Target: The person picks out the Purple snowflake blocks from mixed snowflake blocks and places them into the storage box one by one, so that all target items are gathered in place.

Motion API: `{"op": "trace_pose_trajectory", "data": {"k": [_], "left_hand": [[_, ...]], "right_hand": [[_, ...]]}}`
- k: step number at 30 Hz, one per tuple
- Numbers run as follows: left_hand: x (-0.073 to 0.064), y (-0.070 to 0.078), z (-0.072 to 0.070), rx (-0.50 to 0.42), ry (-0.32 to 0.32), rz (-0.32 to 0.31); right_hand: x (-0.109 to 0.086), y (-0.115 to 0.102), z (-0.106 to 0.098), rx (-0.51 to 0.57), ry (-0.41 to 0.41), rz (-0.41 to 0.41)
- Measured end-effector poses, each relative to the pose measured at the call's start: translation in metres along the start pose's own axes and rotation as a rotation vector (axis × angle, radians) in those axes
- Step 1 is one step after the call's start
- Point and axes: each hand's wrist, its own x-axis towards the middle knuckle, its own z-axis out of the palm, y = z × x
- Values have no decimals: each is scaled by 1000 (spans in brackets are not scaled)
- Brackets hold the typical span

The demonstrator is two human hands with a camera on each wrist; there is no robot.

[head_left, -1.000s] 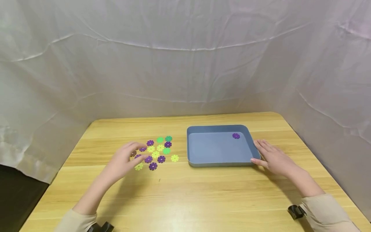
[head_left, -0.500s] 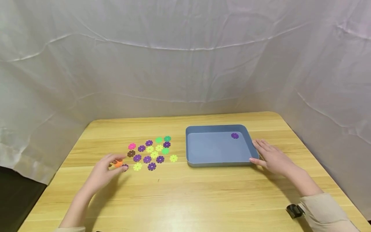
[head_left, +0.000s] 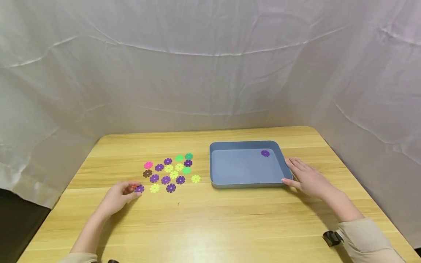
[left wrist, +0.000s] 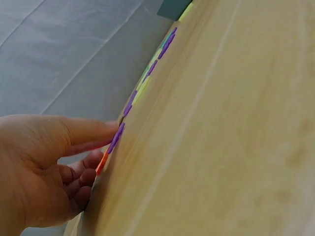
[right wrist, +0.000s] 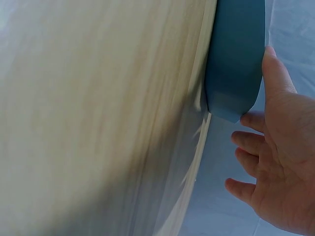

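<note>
My left hand is low over the table at the left, thumb and finger at opposite edges of a purple snowflake disc. An orange disc lies beside it, mostly covered by the curled fingers. My right hand rests against the right front corner of a blue-grey tray, its fingers extended along the outer wall and the thumb at the rim. Inside the tray, toward the back right, is one purple disc.
Several flat snowflake discs spread between left hand and tray, including a pink disc, a brown disc, a yellow disc and a green disc. Grey-white cloth hangs behind and beside the wooden table.
My left hand has moved left and down from above the disc group to the purple disc at its left end, uncovering the pink and brown discs. The right hand stays at the tray.
</note>
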Motion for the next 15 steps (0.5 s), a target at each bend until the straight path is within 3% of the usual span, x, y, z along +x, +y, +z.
{"op": "trace_pose_trajectory", "data": {"k": [15], "left_hand": [[3,2,3,-46,34,-101]], "right_hand": [[1,-2,-3,-14,7,-4]]}}
